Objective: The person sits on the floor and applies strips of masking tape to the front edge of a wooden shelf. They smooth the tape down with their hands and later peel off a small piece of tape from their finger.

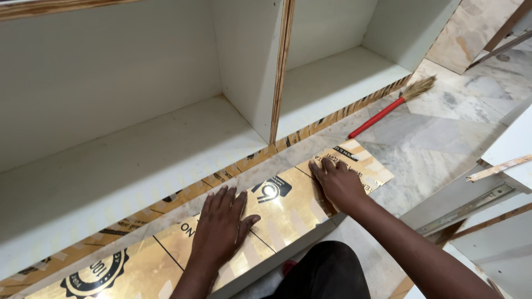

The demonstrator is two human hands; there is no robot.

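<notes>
A long glossy gold laminate strip [288,207] with black printed marks lies on the marble floor in front of a white cabinet. My left hand [220,226] rests flat on the strip near its middle, fingers spread. My right hand [338,181] presses flat on the strip closer to its far end, fingers together and pointing away. Neither hand grips anything. My knee in dark cloth [327,271] shows below the strip.
The white cabinet [166,144] has open compartments split by a plywood-edged divider [281,72], with a gold strip along its front base edge. A red-handled broom [390,108] lies on the marble floor [438,133]. White panels with a metal drawer slide [471,202] lie at right.
</notes>
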